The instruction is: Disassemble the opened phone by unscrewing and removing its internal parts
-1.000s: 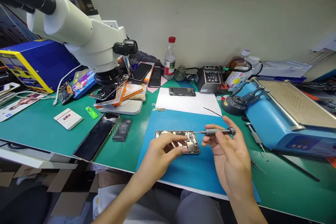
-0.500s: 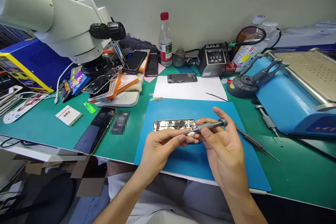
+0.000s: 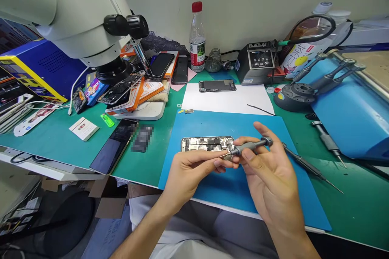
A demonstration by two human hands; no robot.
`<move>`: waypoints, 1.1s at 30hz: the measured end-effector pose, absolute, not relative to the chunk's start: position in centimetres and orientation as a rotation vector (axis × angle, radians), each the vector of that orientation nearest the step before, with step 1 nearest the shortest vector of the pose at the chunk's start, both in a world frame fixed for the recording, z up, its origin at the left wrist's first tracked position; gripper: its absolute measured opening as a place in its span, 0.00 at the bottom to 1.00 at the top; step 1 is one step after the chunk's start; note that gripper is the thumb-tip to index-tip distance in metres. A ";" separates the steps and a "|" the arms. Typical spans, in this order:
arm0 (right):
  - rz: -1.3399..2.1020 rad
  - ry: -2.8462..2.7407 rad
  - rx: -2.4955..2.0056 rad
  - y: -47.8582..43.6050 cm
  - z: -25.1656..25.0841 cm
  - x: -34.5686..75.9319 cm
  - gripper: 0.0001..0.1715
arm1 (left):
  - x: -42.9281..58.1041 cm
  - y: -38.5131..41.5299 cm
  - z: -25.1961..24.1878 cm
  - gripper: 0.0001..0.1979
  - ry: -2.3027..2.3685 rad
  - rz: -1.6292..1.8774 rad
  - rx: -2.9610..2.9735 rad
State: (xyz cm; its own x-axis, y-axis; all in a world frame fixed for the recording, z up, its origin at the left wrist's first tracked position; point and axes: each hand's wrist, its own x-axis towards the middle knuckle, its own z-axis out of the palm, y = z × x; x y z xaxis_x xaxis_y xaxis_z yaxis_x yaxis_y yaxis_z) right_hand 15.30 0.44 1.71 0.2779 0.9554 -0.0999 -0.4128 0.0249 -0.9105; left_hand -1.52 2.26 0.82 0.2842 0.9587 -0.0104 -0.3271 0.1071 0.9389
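Note:
My right hand [image 3: 270, 170] is closed round the grey handle of a precision screwdriver [image 3: 251, 145], its index finger near the handle's end cap. The screwdriver is tilted, its thin bit pointing left and down. My left hand [image 3: 191, 174] pinches that bit between thumb and fingers; whether a small part is also in the pinch is hidden. Below and behind the hands an opened phone [image 3: 206, 142] lies on the blue mat [image 3: 212, 125], its inner boards showing. My hands cover the phone's near edge and right end.
A phone screen [image 3: 217, 85] lies on white paper [image 3: 194, 99] at the back. Two more screwdrivers [image 3: 313, 170] [image 3: 330, 141] rest to the right, beside a bit stand [image 3: 294, 95]. A microscope [image 3: 82, 20] looms at left; a dark phone [image 3: 114, 147] lies below it.
The camera view has shifted slightly, so the bench things sit a little differently in the picture. Both hands keep nearly the same hold on the screwdriver.

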 end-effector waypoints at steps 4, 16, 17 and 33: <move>1.193 -0.668 -1.073 0.5 1.7 15.5 0.38 | -1.6 2.1 0.5 0.10 0.803 1.090 1.059; 1.095 -0.747 -1.101 0.4 1.6 15.0 0.38 | -1.5 2.2 0.6 0.07 0.758 1.129 1.033; 1.090 -0.748 -1.104 0.4 1.6 15.0 0.38 | -1.5 2.1 0.6 0.08 0.770 1.133 1.039; 1.212 -0.748 -1.057 0.6 1.6 15.6 0.34 | -1.5 2.0 0.9 0.10 0.786 1.148 1.051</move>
